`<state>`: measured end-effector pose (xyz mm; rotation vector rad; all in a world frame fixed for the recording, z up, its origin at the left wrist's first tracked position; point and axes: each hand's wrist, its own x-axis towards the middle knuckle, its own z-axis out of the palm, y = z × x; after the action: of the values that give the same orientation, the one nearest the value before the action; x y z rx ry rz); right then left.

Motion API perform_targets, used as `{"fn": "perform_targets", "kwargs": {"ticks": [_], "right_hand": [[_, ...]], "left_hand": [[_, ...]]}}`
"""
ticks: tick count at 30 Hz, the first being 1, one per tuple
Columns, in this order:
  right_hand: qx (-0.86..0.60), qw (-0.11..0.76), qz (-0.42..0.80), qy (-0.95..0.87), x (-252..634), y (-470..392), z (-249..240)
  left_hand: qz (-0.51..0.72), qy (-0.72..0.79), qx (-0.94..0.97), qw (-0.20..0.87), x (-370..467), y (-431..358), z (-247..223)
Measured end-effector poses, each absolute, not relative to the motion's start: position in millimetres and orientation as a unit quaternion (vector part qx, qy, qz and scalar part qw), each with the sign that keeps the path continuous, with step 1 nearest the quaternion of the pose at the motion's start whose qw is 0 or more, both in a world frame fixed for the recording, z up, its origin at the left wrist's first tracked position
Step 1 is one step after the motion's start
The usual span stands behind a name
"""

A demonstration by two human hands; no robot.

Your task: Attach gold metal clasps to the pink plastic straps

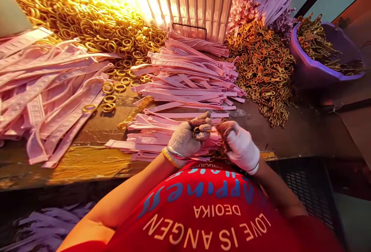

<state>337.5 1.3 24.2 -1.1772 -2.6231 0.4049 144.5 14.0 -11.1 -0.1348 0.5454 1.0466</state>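
My left hand [189,138], in a cream glove with stained fingertips, is closed round a gold ring [197,130]. Close to its right, my right hand [239,143], in a white glove with dark fingertips, is pinched; what it grips is too small to make out. Both hands are above a bundle of pink straps [150,138] at the table's front edge. Dark metal clasps [217,154] lie partly hidden below my hands. Farther back is a larger pile of pink straps [188,74].
Gold rings [110,31] are heaped at the back left, beside long pink straps [52,93]. Metal clasps [263,70] lie right of centre, near a purple basin [319,70]. A ribbed pale panel [188,4] stands at the back.
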Motion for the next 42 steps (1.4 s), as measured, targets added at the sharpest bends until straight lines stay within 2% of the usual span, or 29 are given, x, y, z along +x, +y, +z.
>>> {"fn": "perform_targets", "kwargs": {"ticks": [2,4,7,10,14,16,20,23,26,30,33,35,38,42], "right_hand": [[-0.382,0.095,0.159,-0.905,319,-5,23],[-0.382,0.115,0.174,-0.901,312,-4,18],[-0.396,0.234,0.248,-0.853,312,-1,9],[-0.451,0.381,0.41,-0.695,313,1,5],[-0.469,0.472,0.568,-0.485,306,0,3],[-0.468,0.494,0.577,-0.451,301,-2,2],[-0.469,0.511,0.535,-0.483,295,-6,-7],[-0.467,0.478,0.468,-0.579,301,-8,-9],[-0.468,0.392,0.323,-0.723,315,-9,0],[-0.405,0.178,0.185,-0.877,327,-7,20],[-0.365,0.0,0.11,-0.924,325,-6,33],[-0.352,-0.066,0.05,-0.932,322,-6,37],[-0.357,-0.09,-0.023,-0.929,319,-5,35],[-0.386,-0.029,-0.054,-0.921,320,-6,25]], "left_hand": [[0.491,0.278,-0.037,0.824,149,14,-16],[0.492,0.299,-0.024,0.817,151,13,-18],[0.512,0.324,-0.009,0.795,147,9,-14],[0.535,0.338,0.045,0.773,142,1,-6],[0.445,0.339,0.204,0.803,142,-12,0],[0.413,0.34,0.256,0.805,145,-18,1],[0.446,0.4,0.314,0.736,149,-22,3],[0.453,0.438,0.37,0.682,147,-23,4],[0.426,0.453,0.456,0.636,139,-24,3],[0.366,0.429,0.579,0.589,130,-22,-2],[0.365,0.388,0.559,0.636,128,-20,-4],[0.346,0.388,0.524,0.674,129,-20,-3],[0.331,0.409,0.509,0.682,130,-21,1],[0.36,0.422,0.447,0.702,133,-25,7]]}}
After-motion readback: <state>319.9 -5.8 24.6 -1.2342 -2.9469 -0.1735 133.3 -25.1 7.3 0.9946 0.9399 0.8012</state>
